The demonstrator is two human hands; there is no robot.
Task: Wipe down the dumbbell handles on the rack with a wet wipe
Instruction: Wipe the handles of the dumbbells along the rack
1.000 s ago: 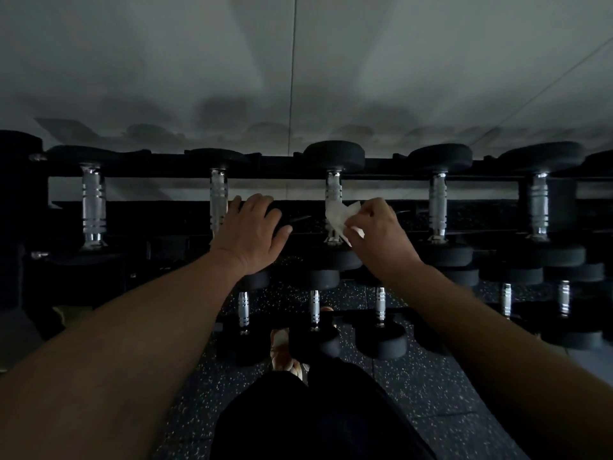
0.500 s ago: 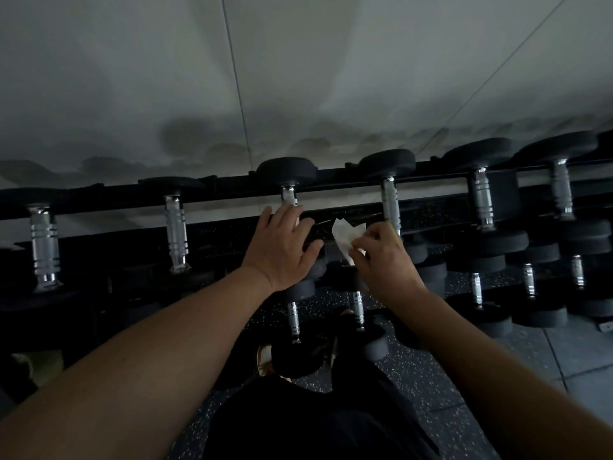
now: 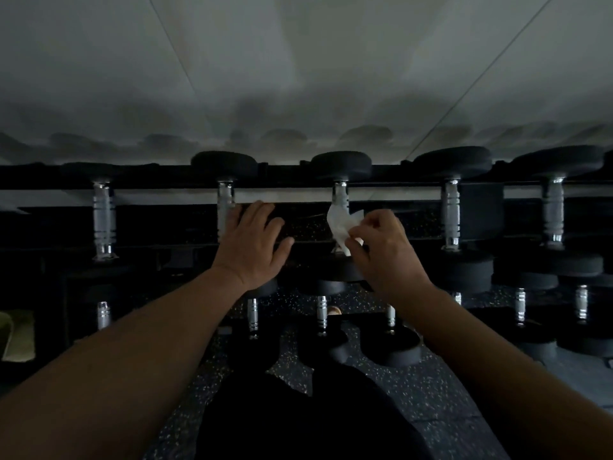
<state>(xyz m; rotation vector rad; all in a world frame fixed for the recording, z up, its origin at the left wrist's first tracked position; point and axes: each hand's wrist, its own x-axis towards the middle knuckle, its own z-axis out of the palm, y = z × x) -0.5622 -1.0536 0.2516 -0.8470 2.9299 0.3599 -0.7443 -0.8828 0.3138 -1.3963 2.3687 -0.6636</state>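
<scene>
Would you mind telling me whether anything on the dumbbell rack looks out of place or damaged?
Nothing stands out. The dumbbells sit evenly along the rack, and the right hand presses the wet wipe to one handle.

Pale wall, speckled floor, dim light

A pale wall fills the upper half of the view, crossed by thin slanting seam lines and darkened low down by a row of soft rounded shadows. Below lies a dark rubber floor flecked with light specks; a paler smooth patch shows at the right edge. At the far left edge sits a yellowish-green object, too dim to identify. Dark trouser legs occupy the bottom centre.
</scene>
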